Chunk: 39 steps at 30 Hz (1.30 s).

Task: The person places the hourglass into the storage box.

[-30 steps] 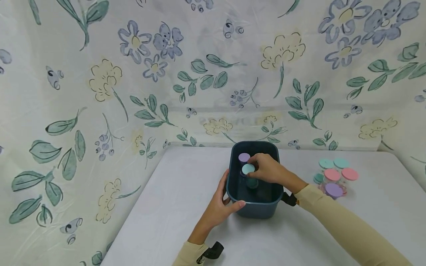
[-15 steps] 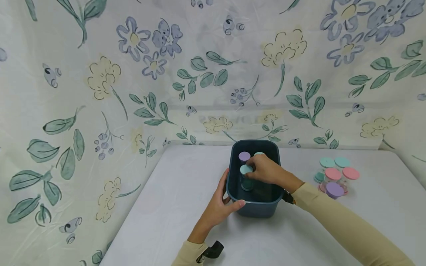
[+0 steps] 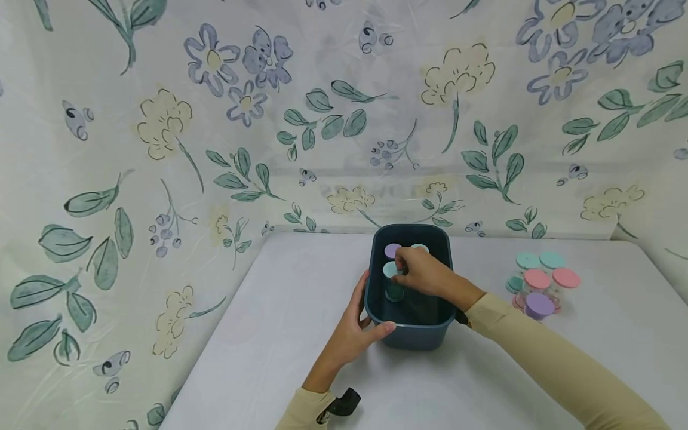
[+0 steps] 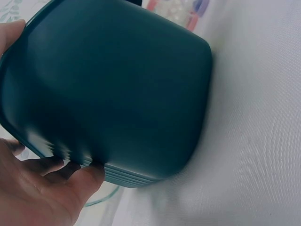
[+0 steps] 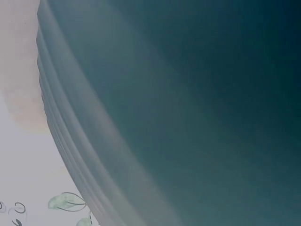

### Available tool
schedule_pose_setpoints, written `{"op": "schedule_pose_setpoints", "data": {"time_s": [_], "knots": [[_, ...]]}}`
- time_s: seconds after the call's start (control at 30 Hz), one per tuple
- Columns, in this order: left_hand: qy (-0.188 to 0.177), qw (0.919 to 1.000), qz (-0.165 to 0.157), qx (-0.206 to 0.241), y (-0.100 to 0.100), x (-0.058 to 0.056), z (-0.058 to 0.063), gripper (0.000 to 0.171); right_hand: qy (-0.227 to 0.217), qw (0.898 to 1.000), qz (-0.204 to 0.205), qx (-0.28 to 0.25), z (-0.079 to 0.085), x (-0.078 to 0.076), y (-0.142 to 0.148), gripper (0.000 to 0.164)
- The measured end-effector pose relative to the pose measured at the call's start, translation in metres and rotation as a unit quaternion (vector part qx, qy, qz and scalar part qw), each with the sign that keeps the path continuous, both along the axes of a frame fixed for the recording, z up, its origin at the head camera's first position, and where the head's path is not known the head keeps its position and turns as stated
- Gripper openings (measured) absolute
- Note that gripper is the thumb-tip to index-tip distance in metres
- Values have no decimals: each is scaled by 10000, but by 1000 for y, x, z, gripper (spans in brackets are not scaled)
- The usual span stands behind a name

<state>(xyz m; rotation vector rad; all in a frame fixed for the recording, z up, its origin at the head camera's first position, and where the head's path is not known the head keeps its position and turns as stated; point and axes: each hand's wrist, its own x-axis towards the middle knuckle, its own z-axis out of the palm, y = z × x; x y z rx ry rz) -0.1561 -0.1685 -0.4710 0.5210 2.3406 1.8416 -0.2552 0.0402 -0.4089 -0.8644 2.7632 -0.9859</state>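
A dark teal plastic bin (image 3: 411,341) stands on the white table. My left hand (image 3: 349,339) holds its near left corner, thumb on the front rim and fingers along the ridged left side, as the left wrist view (image 4: 42,193) also shows. Inside the bin, my right hand (image 3: 430,273) pinches a small clear jar with a light teal lid (image 3: 390,270) near its lid. Behind it in the bin are a purple-lidded jar (image 3: 392,251) and another light teal lid (image 3: 420,246), partly hidden by the hand. Only the bin's wall (image 5: 155,108) fills the right wrist view.
Right of the bin, several small clear jars stand grouped, with light teal lids (image 3: 528,260), pink lids (image 3: 536,280) and a purple lid (image 3: 539,306). A darker teal lid (image 3: 514,284) sits low at their left. A floral sheet (image 3: 398,119) hangs behind the table.
My right hand has shifted slightly left inside the bin with the teal-lidded jar, uncovering the other teal lid behind. My left hand keeps its hold on the bin.
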Motion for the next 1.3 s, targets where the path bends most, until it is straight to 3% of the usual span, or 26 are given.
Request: {"op": "schedule_pose_setpoints", "data": {"time_s": [0.37,1.0,1.13,1.3], "knots": [[-10,10000,9,30,-1,-1,-1,103,-88,9999,-139,10,-1,0,-2,28],[6,10000,31,-51,1,-1,-1,104,-116,9991,-394,-73,1,2,0,24],[-40,10000,63,-44,0,0,-2,102,-109,9987,-441,-250,9,4,7,24],[16,9999,107,-89,0,-1,-2,103,-129,9966,-502,-647,32,8,23,28]]}}
